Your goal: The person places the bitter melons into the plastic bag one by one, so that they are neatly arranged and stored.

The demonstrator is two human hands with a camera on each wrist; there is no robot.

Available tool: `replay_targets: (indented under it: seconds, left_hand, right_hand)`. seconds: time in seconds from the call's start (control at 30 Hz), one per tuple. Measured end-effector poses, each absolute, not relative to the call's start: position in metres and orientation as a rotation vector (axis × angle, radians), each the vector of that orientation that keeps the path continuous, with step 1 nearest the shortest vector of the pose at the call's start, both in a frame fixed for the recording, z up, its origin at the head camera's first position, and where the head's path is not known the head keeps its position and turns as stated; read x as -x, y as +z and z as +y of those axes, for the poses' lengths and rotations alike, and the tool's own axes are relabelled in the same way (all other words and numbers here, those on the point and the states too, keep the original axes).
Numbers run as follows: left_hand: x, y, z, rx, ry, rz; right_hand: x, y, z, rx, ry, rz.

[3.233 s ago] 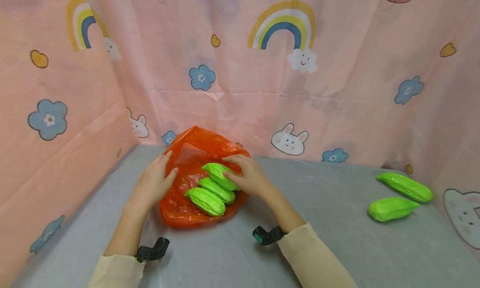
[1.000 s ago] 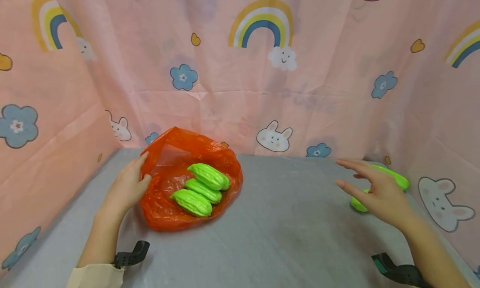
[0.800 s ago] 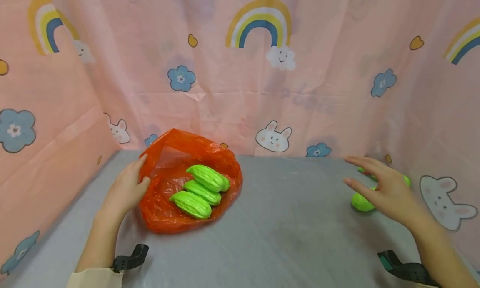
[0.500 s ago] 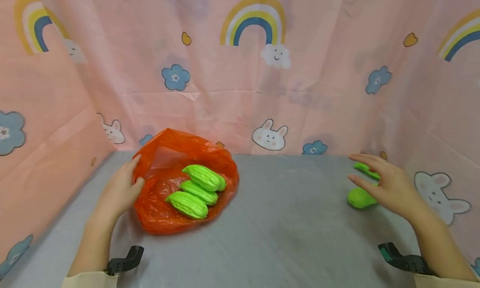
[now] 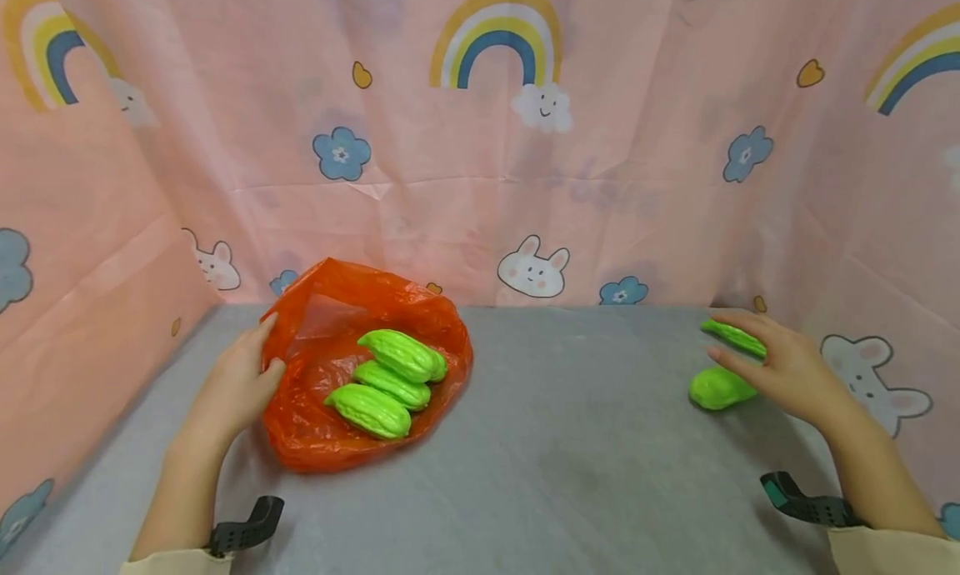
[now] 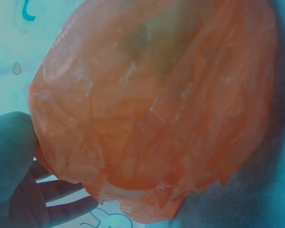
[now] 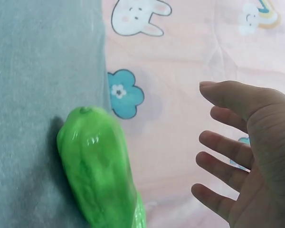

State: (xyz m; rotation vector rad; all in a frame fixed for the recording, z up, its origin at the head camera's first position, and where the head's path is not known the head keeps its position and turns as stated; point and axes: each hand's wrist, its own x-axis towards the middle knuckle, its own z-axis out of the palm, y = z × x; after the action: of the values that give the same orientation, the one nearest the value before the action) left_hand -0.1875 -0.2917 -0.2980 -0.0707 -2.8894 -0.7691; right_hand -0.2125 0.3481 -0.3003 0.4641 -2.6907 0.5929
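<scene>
An orange plastic bag (image 5: pixel 300 442) lies on the table at the left, its mouth facing the head camera, with several green bitter melons (image 5: pixel 369 412) inside. My left hand (image 5: pixel 236 383) is at the bag's left rim, thumb and forefinger apart; in the left wrist view its straight fingers (image 6: pixel 69 209) reach past the bag's edge. On the right my right hand (image 5: pixel 798 371) hovers with fingers spread and holds nothing. Just beyond its fingertips lie two more bitter melons, a near one (image 5: pixel 717 388) and a far one (image 5: pixel 733 337), each partly hidden by the hand in the head view.
Grey cloth covers the table (image 5: pixel 562 442). A pink patterned curtain (image 5: pixel 637 158) stands behind it and along both sides, and the far melon lies close to the back right corner. Each wrist wears a black camera mount (image 5: pixel 806 500).
My right hand has left the bag and travelled right to the two loose melons. My left hand stays at the bag's rim. The head view has turned slightly right.
</scene>
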Motion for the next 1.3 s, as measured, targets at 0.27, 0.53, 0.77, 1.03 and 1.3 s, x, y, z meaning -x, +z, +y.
replay_targets:
  seconds: [0.27,0.53,0.77,1.03,1.3]
  left_hand:
    - [0.187,-0.297,-0.291,0.062,-0.773,-2.882]
    - [0.186,-0.297,-0.291,0.074,-0.777,-2.885]
    - [0.186,-0.297,-0.29,0.068,-0.77,-2.888]
    - [0.187,-0.298,-0.289,0.069,-0.777,-2.891]
    - [0.187,-0.296,-0.289,0.089,-0.762,-2.879]
  right_hand:
    - [0.218,-0.31,0.365,-0.391,0.618,-2.772]
    - [0.22,-0.316,0.373,-0.338,0.631,-2.942]
    - [0.224,-0.328,0.375,-0.397,0.68,-2.933]
    - [0.223,-0.338,0.377,-0.472,0.681,-2.882]
    - [0.223,-0.34,0.373,-0.472,0.645,-2.937]
